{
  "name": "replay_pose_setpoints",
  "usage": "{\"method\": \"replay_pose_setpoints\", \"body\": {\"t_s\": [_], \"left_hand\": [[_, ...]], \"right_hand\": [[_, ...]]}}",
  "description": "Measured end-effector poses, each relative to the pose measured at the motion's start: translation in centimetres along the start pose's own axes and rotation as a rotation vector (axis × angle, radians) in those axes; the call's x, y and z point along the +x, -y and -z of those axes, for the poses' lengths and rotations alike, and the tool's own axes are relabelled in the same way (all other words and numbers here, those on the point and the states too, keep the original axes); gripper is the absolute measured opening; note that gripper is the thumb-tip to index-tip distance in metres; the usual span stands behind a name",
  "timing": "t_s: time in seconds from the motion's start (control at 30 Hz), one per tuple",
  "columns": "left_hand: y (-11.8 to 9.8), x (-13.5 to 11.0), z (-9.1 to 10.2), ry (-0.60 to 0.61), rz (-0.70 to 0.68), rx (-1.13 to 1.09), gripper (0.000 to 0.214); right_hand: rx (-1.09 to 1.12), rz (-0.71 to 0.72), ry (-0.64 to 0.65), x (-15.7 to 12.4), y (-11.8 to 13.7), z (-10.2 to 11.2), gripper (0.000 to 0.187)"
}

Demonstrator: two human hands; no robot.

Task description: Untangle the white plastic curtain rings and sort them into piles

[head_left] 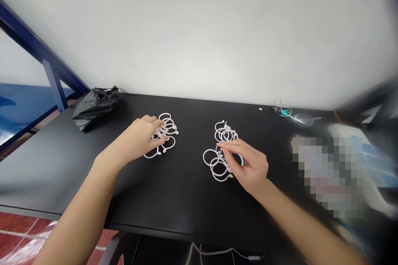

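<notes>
Two loose piles of white plastic rings, which look like shower curtain rings, lie on the black table. My left hand rests over the left pile of rings, with thumb and fingers apart and some fingertips touching rings; part of that pile is hidden beneath it. At the right pile of rings, my right hand has thumb and forefinger pinched together on a white ring. Several rings there overlap one another, and a few show small knobbed ends.
A crumpled black plastic bag sits at the table's back left. Eyeglasses lie at the back right, near a blurred-out item and a pale object. Blue metal framing stands left; cables hang below the table's front edge.
</notes>
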State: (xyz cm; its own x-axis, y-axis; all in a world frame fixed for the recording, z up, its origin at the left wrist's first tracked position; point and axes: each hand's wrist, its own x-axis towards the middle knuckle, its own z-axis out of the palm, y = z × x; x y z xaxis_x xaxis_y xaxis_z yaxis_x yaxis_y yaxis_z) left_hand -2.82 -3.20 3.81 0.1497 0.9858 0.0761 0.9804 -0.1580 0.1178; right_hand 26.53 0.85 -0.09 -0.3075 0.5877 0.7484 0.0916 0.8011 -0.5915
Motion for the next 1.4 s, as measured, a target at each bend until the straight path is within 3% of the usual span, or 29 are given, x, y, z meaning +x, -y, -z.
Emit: {"method": "replay_pose_setpoints", "body": {"t_s": [0.37, 0.5, 0.63, 0.73, 0.87, 1.4], "left_hand": [[0.1, -0.2, 0.0, -0.034, -0.045, -0.054, 0.035], [-1.6, 0.1, -0.1, -0.091, -0.109, -0.081, 0.026], [-4.5, 0.4, -1.1, -0.158, -0.27, -0.176, 0.022], [-6.2, 0.4, -2.2, -0.132, -0.388, -0.222, 0.02], [-7.4, 0.1, -3.0, -0.098, -0.436, -0.26, 0.019], [-8.2, -0.1, -4.1, -0.016, -0.482, -0.269, 0.019]], "right_hand": [[-0.007, 0.001, -0.001, 0.1, 0.1, 0.0, 0.025], [-0.059, 0.007, -0.022, 0.3, -0.1, 0.1, 0.025], [-0.254, -0.064, -0.02, 0.7, -1.2, 0.8, 0.021], [-0.392, -0.124, 0.12, 0.8, -2.3, 1.2, 0.018], [-0.441, -0.154, 0.242, 0.4, -3.6, 1.4, 0.017], [-0.441, -0.175, 0.276, 0.4, -3.5, 1.2, 0.011]]}}
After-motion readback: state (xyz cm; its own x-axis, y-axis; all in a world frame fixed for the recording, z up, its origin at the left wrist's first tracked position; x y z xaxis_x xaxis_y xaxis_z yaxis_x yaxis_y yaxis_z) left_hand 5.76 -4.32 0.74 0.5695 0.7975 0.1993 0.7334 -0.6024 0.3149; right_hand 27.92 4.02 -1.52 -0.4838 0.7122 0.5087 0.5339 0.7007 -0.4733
